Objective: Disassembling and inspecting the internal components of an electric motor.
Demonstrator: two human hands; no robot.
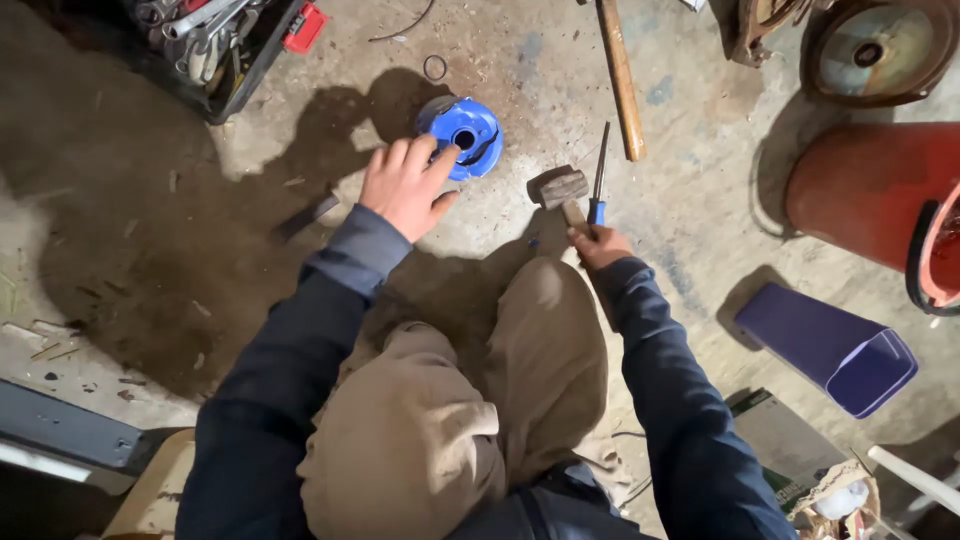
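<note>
Head view shows a person crouched on the concrete floor [700, 230]. The left hand [405, 185] rests its spread fingertips on a blue round part [468, 135] lying flat just ahead of the knees. The right hand [600, 245] is closed around a hammer [560, 188] and a blue-handled screwdriver [598, 185], both lying on the floor.

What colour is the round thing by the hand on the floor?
Bright blue. The round part by the left hand shows best in the head view.

Workshop, stained concrete floor [150, 230], box of wrenches [215, 40], hammer [560, 188], wooden handle [621, 75], rusty drum [870, 185]
</note>
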